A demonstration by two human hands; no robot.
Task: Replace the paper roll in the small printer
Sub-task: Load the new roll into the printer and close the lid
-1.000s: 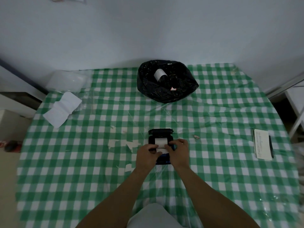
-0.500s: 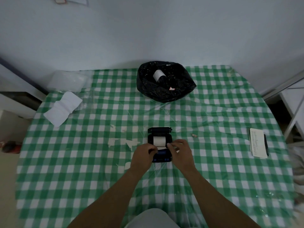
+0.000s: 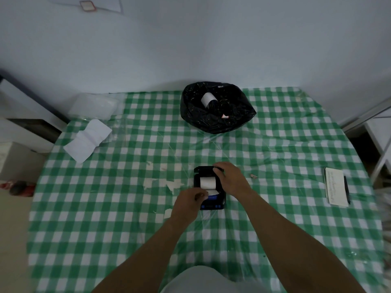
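A small black printer (image 3: pixel 212 205) lies on the green checked tablecloth (image 3: pixel 127 208), its lid (image 3: pixel 204 169) swung open at the far end. A white paper roll (image 3: pixel 207 182) sits in its bay, with a loose paper end (image 3: pixel 212 192) drawn toward me. My left hand (image 3: pixel 189 203) pinches that paper end at the printer's near left. My right hand (image 3: pixel 230 178) reaches over the printer's right side, fingertips resting on the open lid's far right corner. Another white roll (image 3: pixel 208 99) lies in the black bin bag (image 3: pixel 218 115) at the table's far side.
Folded white paper (image 3: pixel 87 140) and a clear plastic bag (image 3: pixel 95 106) lie at the far left. A notepad (image 3: pixel 336 189) with a pen (image 3: pixel 347 190) sits at the right edge. Small paper scraps (image 3: pixel 173 183) lie left of the printer. A wall stands behind the table.
My right hand left the paper end and moved up to the open lid's far corner. My left hand stayed at the paper end, now pinching it alone.
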